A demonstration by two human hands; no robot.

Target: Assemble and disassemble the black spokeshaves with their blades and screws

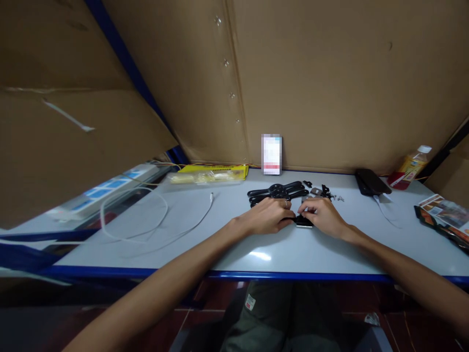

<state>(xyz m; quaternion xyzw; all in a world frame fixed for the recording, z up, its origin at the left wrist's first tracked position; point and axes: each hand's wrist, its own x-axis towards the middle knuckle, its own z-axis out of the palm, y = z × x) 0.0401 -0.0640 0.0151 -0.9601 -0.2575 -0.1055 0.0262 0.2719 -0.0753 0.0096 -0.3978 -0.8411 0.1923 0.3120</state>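
Note:
My left hand (269,215) rests on the white table, fingers curled against the left end of a small flat black piece with a silvery front edge (304,223). From the other side my right hand (325,216) pinches with thumb and forefinger just over that piece; what sits between the fingertips is hidden. Right behind my left hand lie black long-armed parts (277,189), partly covered by it. Beyond my right hand are small black brackets (325,188), a greyish flat piece (315,191) and several small screws (340,198).
A lit phone (271,154) leans upright on the cardboard wall (330,88). Leftward lie a yellow packet (234,171), a clear plastic pack (205,177), a white cable (194,226) and a power strip (110,189). Rightward are a black case (373,182), a bottle (411,168) and wrappers (445,215).

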